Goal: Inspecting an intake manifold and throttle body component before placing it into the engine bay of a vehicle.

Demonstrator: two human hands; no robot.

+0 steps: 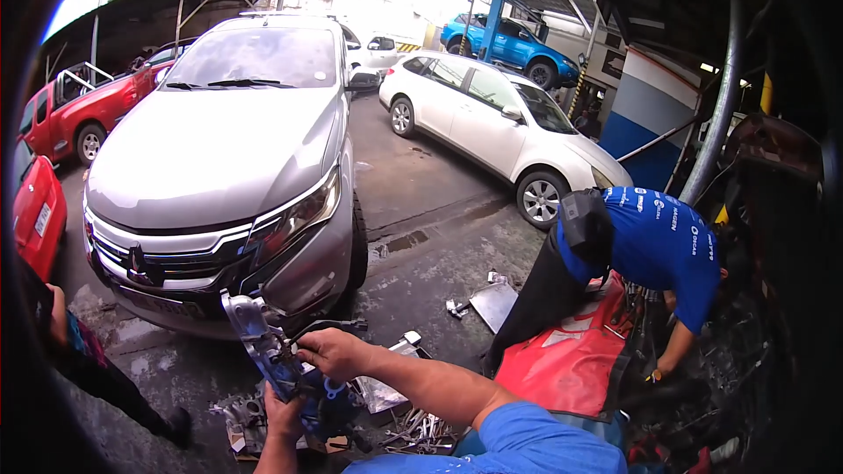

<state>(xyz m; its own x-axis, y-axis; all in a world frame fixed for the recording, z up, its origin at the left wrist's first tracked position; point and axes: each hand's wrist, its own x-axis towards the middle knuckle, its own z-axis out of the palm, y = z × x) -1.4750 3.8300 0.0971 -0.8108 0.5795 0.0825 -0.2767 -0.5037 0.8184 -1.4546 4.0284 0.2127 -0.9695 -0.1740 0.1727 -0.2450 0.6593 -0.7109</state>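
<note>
In front of me a silver metal casting (249,319), which looks like an engine part, stands tilted up. My left hand (283,412) is closed around its lower end and carries it. Against its upper middle, the fingers of my right hand (332,354) are pinched together. What lies in that pinch is too small to make out. A blue ring-shaped piece (334,388) shows just below my right hand. Under my hands, more metal parts (241,414) lie on cardboard on the ground, beside a metal tray (386,382) and a heap of wrenches (420,432).
A silver car (211,149) stands close ahead, with a white wagon (492,114) beyond. At right a co-worker in a blue shirt (663,241) bends over an engine bay with a red cover (566,355). A person's dark-clad leg (123,395) shows at left. A metal plate (494,303) lies on the ground.
</note>
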